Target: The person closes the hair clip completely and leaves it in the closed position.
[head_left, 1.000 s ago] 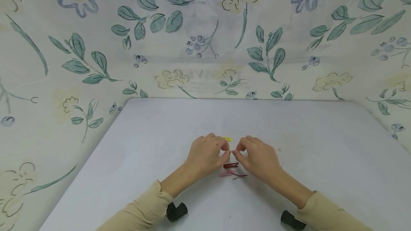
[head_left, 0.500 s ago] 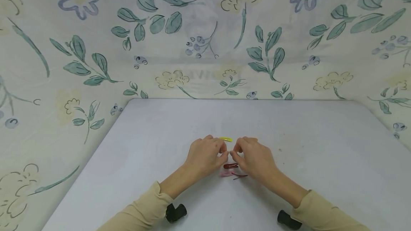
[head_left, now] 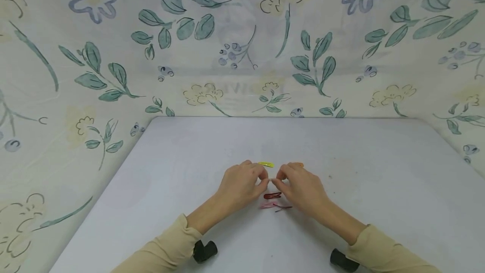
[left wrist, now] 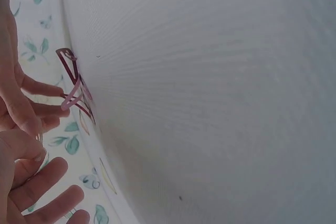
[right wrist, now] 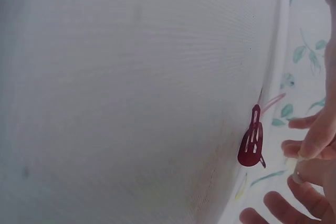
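Note:
Fingertip to fingertip, my left hand (head_left: 242, 181) and right hand (head_left: 303, 186) pinch a small thin whitish piece (head_left: 270, 179) between them, above the table. The fingers cover most of it, so I cannot tell its kind. Just below the hands in the head view lie a dark red hair clip (head_left: 272, 196), a pink hair clip (head_left: 268, 205) and a thin dark reddish clip (head_left: 282, 207). Beyond them is a yellow hair clip (head_left: 266, 164). An orange clip (head_left: 298, 164) peeks out behind the right hand. In the right wrist view the dark red clip (right wrist: 251, 148) shows its slotted, snap-type shape.
The white table (head_left: 182, 151) meets a floral-patterned cloth (head_left: 242, 70) at its back and sides. Black cylindrical objects sit near each forearm, one by the left sleeve (head_left: 206, 252) and one by the right sleeve (head_left: 344, 260).
Both hands have shifted slightly left, still with fingertips together. The whitish piece between them shows a little more, and the orange clip has come into sight behind the right hand.

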`<state>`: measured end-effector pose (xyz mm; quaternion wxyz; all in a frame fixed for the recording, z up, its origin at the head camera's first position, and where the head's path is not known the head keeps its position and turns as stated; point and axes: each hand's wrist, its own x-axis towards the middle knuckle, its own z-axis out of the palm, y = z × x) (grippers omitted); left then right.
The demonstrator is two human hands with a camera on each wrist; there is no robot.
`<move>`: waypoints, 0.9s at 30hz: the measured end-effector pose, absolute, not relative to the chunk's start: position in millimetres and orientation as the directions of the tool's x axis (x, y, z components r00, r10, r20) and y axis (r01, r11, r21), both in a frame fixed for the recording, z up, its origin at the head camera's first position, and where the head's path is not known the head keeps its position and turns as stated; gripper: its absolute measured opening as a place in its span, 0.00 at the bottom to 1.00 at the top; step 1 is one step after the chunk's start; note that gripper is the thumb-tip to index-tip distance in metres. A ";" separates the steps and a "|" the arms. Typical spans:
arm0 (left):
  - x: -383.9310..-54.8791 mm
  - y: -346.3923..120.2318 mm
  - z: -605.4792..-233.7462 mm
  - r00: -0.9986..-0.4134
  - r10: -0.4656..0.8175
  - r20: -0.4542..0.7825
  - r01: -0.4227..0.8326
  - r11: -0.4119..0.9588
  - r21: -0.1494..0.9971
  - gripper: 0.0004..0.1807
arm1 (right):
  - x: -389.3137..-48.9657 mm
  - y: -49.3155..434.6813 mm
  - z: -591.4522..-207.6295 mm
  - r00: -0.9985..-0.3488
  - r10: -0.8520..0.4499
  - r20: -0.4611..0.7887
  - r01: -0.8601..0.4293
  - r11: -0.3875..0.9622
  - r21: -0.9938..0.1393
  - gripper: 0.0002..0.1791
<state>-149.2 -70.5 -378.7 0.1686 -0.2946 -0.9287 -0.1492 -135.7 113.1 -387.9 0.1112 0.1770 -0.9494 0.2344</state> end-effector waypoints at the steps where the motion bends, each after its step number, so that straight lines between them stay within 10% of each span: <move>1: -149.4 -70.5 -378.7 -0.768 0.500 0.401 0.599 0.782 0.171 0.05 | -136.2 113.1 -388.0 -0.916 -0.284 0.283 -0.383 0.826 -0.414 0.07; 27: -150.5 -71.3 -380.9 -0.766 0.518 0.380 0.607 0.777 0.165 0.06 | -140.5 120.0 -386.5 -0.958 -0.270 0.097 -0.280 0.808 -0.518 0.11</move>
